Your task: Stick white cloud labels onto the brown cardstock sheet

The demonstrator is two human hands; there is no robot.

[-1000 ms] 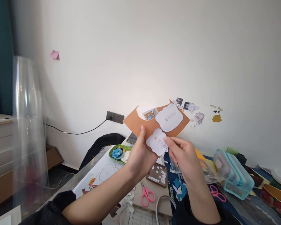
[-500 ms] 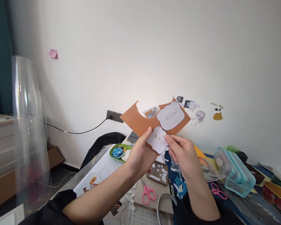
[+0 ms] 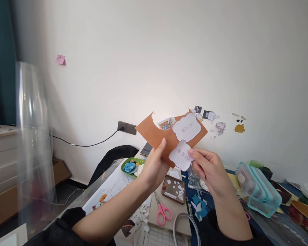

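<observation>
The small white cutout (image 3: 182, 155), cloud-shaped with faint writing on it, is held up in the air, lying against the lower edge of the brown paper (image 3: 156, 133) and partly hanging below it. The right hand (image 3: 212, 169) is closed on the cutout, pinching its right edge between thumb and fingertips. The left hand (image 3: 151, 169) grips the brown paper to the left of the cutout, with the thumb on the front face and the fingers behind. The cutout therefore sits between the two hands, just right of the left thumb. Higher on the same sheet, a larger white cutout (image 3: 187, 127) meets the small one's top edge. Left of that, a small picture card (image 3: 165, 124) peeks over a scooped notch in the paper's top edge. The raised sheet hides part of the wall (image 3: 169, 51) behind it. On the wall to the right are stickers (image 3: 213, 118). To the left is a wall socket (image 3: 126, 127) with a black cable (image 3: 92, 144) running left, and far up on the left is a pink sticky note (image 3: 61, 59). Below the hands, near the person, lie a brown tray (image 3: 174, 191) of white scraps, pink scissors (image 3: 163, 212), a green dish (image 3: 122, 167) holding a blue paper flower (image 3: 129, 167), and a printed sheet (image 3: 113, 188). A turquoise box (image 3: 259, 189) stands at the right, and a clear plastic cylinder (image 3: 33, 143) rises near the left.
</observation>
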